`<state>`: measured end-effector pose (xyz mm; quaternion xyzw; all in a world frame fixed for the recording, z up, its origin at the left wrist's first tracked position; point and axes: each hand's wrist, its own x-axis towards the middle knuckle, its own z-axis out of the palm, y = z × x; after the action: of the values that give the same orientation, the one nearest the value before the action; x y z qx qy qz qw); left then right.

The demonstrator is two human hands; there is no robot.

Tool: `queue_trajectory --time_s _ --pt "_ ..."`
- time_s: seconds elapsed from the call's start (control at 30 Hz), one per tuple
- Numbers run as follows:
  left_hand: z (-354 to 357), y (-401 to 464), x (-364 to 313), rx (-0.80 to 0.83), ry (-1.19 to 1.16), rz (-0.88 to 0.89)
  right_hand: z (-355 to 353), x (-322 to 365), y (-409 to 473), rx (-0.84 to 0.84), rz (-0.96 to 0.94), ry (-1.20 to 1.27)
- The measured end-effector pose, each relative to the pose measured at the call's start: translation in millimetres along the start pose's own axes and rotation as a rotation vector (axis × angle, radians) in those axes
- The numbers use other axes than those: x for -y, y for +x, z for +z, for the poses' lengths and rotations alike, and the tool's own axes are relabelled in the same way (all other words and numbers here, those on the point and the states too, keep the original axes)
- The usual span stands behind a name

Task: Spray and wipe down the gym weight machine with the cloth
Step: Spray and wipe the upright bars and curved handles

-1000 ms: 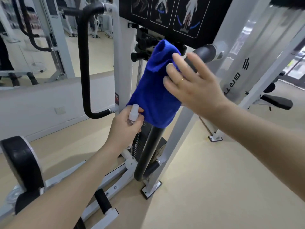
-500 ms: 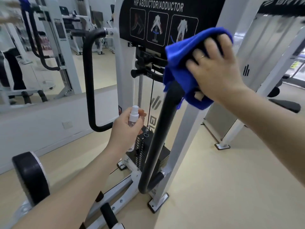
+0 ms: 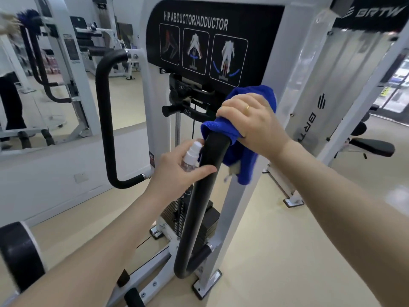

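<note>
A white hip abductor/adductor machine (image 3: 254, 207) stands in front of me, with a black padded handle bar (image 3: 199, 207) curving down its right side. My right hand (image 3: 254, 122) grips a blue cloth (image 3: 241, 160) wrapped around the upper part of that bar; a loose end of the cloth hangs below my wrist. My left hand (image 3: 177, 173) holds a small clear spray bottle (image 3: 191, 155) with a white nozzle, just left of the bar, thumb reaching across toward it.
A second black handle bar (image 3: 106, 120) loops on the machine's left side. The weight stack (image 3: 192, 220) sits low behind the bar. A black roller pad (image 3: 20, 255) is at lower left. A wall mirror (image 3: 44, 85) at the left reflects the gym. Another machine's seat (image 3: 374, 147) stands at the right.
My right hand slid the cloth up to the top of the bar, then back down to its upper shaft. The left hand with the bottle stayed close beside the bar.
</note>
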<state>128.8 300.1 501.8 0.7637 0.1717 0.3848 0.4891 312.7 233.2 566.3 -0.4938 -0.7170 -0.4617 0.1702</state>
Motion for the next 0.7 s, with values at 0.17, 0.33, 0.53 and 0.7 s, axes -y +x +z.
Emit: queue_trajectory --time_s 0.17,0.33,0.53,0.7 --pt "-2.5 4.8 -3.6 -0.010 0.213 0.136 -8.1 -25.8 2.8 0.103 0.297 0.118" --pt "-1.6 -2.4 -2.0 -0.037 0.138 0.053 -8.9 8.7 5.9 0.073 0.208 0.023" --pt "-14.5 -7.3 6.8 -0.182 -0.102 -0.019 -12.3 -1.1 7.4 0.235 -0.124 -0.044" --pt "-29.3 -12.2 13.3 -0.240 -0.097 -0.059 -9.9 -11.7 6.9 0.197 0.192 0.017"
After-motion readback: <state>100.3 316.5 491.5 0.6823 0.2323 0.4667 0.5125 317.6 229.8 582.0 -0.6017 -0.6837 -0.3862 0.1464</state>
